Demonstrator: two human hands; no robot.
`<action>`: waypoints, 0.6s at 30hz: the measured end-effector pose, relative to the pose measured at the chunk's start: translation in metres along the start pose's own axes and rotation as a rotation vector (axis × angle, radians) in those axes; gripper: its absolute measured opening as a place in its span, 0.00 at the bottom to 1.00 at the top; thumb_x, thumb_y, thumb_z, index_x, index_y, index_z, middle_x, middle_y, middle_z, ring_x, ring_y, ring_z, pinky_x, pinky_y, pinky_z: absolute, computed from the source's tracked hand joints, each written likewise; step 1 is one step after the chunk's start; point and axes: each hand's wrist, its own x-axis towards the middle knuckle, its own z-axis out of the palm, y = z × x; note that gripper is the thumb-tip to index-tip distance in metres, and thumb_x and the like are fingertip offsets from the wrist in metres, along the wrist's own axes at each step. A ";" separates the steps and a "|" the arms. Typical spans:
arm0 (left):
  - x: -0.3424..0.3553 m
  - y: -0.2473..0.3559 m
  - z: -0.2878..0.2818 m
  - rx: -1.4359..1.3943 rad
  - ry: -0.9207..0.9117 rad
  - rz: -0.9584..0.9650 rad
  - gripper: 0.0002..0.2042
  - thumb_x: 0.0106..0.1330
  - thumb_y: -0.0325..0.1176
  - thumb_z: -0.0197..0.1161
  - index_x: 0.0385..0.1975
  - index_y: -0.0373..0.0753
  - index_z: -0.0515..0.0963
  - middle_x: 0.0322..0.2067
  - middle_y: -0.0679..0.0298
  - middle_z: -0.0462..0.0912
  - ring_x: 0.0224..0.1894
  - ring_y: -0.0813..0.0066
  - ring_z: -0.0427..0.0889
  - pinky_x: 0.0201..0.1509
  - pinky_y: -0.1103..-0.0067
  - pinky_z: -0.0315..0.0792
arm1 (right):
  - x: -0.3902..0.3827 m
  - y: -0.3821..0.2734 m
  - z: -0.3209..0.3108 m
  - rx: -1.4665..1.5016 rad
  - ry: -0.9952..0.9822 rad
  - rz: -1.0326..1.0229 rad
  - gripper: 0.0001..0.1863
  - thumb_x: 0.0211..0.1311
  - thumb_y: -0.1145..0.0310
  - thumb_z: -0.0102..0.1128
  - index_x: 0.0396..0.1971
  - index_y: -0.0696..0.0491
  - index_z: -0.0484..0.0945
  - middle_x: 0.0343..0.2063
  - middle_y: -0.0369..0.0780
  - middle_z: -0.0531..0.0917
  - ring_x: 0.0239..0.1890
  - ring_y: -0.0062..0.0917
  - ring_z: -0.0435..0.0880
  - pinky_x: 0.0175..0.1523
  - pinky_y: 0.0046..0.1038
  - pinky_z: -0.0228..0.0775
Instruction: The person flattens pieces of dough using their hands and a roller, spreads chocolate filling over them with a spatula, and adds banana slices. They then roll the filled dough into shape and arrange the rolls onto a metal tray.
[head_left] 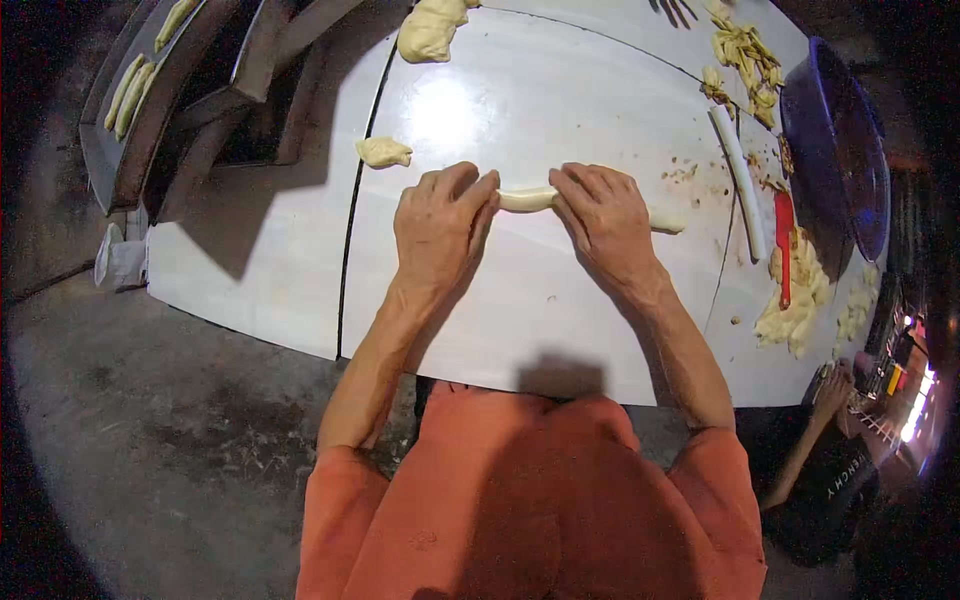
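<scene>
A pale rope of dough [527, 199] lies across the white work table [560, 320]. My left hand [440, 222] presses palm-down on its left end, fingers together. My right hand [603, 214] lies palm-down over the rope's right part; the dough's tip sticks out past it to the right. Only the short middle stretch between the hands and that right tip show.
A small dough lump [383, 152] sits left of my hands, a big dough mass [432, 30] at the far edge. On the right lie a white stick [740, 180], a red-handled tool [784, 245], dough scraps [795, 315], cut pieces [745, 55] and a blue basin [840, 140]. Another person's arm [815, 430] is at lower right.
</scene>
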 end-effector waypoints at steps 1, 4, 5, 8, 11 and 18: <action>0.000 -0.001 0.000 0.000 0.001 0.003 0.13 0.66 0.33 0.68 0.51 0.46 0.85 0.48 0.60 0.83 0.49 0.60 0.81 0.52 0.64 0.72 | 0.000 0.001 -0.002 -0.001 0.003 0.001 0.20 0.65 0.66 0.64 0.56 0.53 0.79 0.52 0.43 0.83 0.55 0.37 0.81 0.58 0.42 0.71; -0.004 -0.011 -0.004 -0.014 -0.029 0.212 0.15 0.69 0.42 0.66 0.52 0.45 0.84 0.49 0.63 0.81 0.51 0.65 0.79 0.54 0.66 0.68 | -0.006 -0.006 -0.012 0.144 0.014 -0.069 0.21 0.66 0.67 0.63 0.58 0.53 0.77 0.52 0.43 0.83 0.55 0.37 0.81 0.59 0.41 0.71; -0.004 -0.011 -0.002 -0.015 -0.031 0.216 0.15 0.69 0.42 0.66 0.52 0.45 0.84 0.49 0.63 0.81 0.51 0.65 0.79 0.54 0.66 0.68 | -0.006 -0.005 -0.008 0.143 0.015 -0.065 0.21 0.66 0.67 0.63 0.58 0.53 0.77 0.52 0.43 0.83 0.55 0.37 0.81 0.59 0.41 0.71; 0.008 -0.006 0.002 -0.016 -0.054 0.148 0.14 0.66 0.38 0.68 0.50 0.44 0.84 0.51 0.57 0.82 0.57 0.57 0.77 0.62 0.60 0.66 | 0.001 0.005 0.004 0.067 0.003 -0.127 0.16 0.65 0.69 0.63 0.52 0.54 0.79 0.48 0.44 0.84 0.51 0.37 0.83 0.53 0.40 0.73; 0.018 -0.008 0.003 -0.083 -0.101 0.132 0.12 0.66 0.36 0.68 0.45 0.40 0.84 0.51 0.57 0.82 0.57 0.56 0.76 0.62 0.60 0.66 | 0.018 0.005 -0.007 0.218 -0.117 0.010 0.14 0.64 0.69 0.63 0.48 0.55 0.81 0.44 0.46 0.85 0.48 0.38 0.83 0.52 0.39 0.74; 0.054 0.008 -0.008 -0.314 -0.272 0.176 0.10 0.66 0.30 0.66 0.43 0.33 0.84 0.40 0.50 0.87 0.42 0.52 0.86 0.47 0.63 0.79 | 0.021 0.027 -0.062 0.506 -0.166 0.149 0.12 0.63 0.68 0.60 0.39 0.62 0.83 0.35 0.50 0.85 0.37 0.44 0.85 0.43 0.40 0.78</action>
